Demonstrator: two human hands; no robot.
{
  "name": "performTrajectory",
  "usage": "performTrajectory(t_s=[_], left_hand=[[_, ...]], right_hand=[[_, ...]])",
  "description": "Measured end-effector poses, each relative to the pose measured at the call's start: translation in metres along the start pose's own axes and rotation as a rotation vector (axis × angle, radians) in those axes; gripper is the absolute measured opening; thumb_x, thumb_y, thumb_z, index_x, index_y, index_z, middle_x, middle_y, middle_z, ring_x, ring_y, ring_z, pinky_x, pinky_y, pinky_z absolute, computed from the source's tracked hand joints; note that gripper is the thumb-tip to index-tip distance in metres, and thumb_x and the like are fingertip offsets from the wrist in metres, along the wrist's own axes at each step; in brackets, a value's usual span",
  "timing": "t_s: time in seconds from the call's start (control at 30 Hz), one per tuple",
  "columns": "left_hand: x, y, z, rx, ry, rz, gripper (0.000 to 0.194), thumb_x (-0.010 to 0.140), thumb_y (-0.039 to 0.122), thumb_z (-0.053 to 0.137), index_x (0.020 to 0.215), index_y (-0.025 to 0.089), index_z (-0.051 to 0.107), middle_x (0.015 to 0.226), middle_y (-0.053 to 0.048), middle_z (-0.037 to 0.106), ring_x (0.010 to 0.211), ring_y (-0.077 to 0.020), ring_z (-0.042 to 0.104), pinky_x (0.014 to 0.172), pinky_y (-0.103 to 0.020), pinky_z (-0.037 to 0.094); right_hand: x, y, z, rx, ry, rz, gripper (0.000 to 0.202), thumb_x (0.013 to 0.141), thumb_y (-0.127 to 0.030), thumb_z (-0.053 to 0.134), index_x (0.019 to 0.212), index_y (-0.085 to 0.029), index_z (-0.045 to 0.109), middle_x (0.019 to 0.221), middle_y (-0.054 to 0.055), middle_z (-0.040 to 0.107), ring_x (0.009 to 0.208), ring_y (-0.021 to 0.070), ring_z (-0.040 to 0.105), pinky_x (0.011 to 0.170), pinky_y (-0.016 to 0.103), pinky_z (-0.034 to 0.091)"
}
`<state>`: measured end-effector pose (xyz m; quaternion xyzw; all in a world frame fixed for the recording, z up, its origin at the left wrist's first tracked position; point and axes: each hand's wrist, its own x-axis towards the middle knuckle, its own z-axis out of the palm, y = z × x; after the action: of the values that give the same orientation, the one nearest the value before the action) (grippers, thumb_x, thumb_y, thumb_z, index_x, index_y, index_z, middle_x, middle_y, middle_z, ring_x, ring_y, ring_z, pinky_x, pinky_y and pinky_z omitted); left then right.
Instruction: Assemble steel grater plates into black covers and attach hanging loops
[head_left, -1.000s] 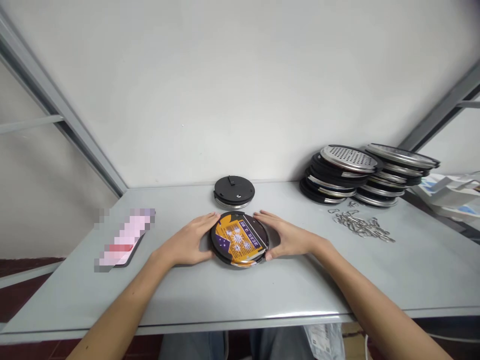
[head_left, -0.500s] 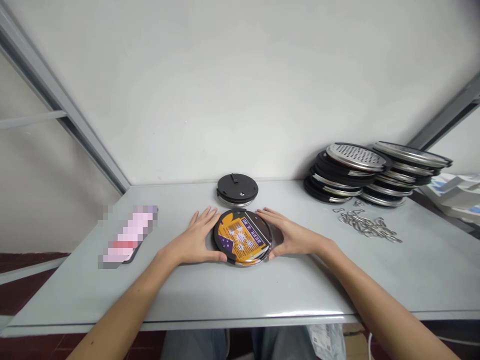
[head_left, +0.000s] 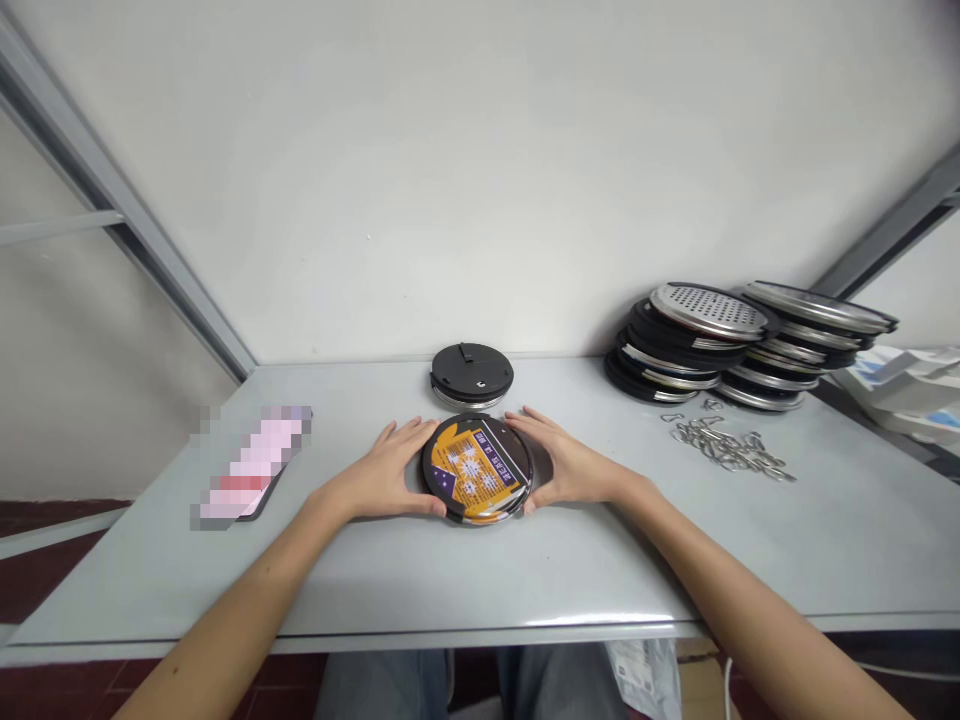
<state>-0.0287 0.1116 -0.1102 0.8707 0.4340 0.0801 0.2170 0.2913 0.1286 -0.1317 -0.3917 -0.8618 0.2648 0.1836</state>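
Left hand (head_left: 388, 478) and right hand (head_left: 571, 462) cup the printed round disc (head_left: 477, 470) near the desk's (head_left: 420, 590) front edge; probably stiff, slick-faced, best gripped by its rim.

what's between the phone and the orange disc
The left hand, on the table between the phone and the orange disc, its thumb at the disc's edge; the head view shows this.

A phone (head_left: 259, 465) lies left of a round case (head_left: 476, 470) on a table (head_left: 420, 590), a second case (head_left: 472, 372) behind it; stacked discs (head_left: 705, 340) stand right, metal clips (head_left: 727, 447) before them.
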Motion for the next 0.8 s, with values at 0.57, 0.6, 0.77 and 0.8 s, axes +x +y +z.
performTrajectory(t_s=[0.57,0.6,0.77,0.8], left_hand=[[0.0,-0.003,0.0,0.013,0.066,0.034,0.115,0.061,0.073,0.07,0.152,0.028,0.017,0.156,-0.01,0.029,0.144,-0.0348,0.023,0.118,-0.054,0.013],[0.0,-0.002,0.0,0.017,0.066,0.035,0.115,0.061,0.073,0.07,0.152,0.027,0.017,0.156,-0.01,0.029,0.144,-0.0347,0.023,0.118,-0.053,0.013],[-0.001,0.001,-0.002,0.03,0.059,0.031,0.116,0.06,0.075,0.069,0.152,0.027,0.018,0.156,-0.009,0.028,0.144,-0.0359,0.023,0.118,-0.054,0.014],[-0.001,0.001,-0.002,0.032,0.06,0.028,0.116,0.06,0.075,0.069,0.152,0.026,0.019,0.156,-0.009,0.028,0.144,-0.0361,0.022,0.118,-0.054,0.015]], right_hand=[[0.002,0.001,-0.002,0.011,0.064,-0.08,0.11,0.052,-0.064,0.081,0.143,-0.017,0.042,0.147,0.019,0.042,0.139,0.0412,0.03,0.113,0.059,0.025],[0.002,-0.001,-0.003,0.007,0.063,-0.084,0.109,0.052,-0.063,0.081,0.143,-0.017,0.043,0.146,0.019,0.043,0.138,0.0411,0.031,0.113,0.058,0.026],[0.001,-0.013,-0.006,0.008,0.055,-0.084,0.102,0.053,-0.06,0.082,0.139,-0.018,0.045,0.138,0.018,0.05,0.131,0.04,0.042,0.108,0.055,0.035],[0.001,-0.014,-0.006,0.014,0.051,-0.087,0.101,0.053,-0.059,0.082,0.138,-0.018,0.045,0.137,0.018,0.05,0.129,0.0393,0.045,0.107,0.054,0.036]])
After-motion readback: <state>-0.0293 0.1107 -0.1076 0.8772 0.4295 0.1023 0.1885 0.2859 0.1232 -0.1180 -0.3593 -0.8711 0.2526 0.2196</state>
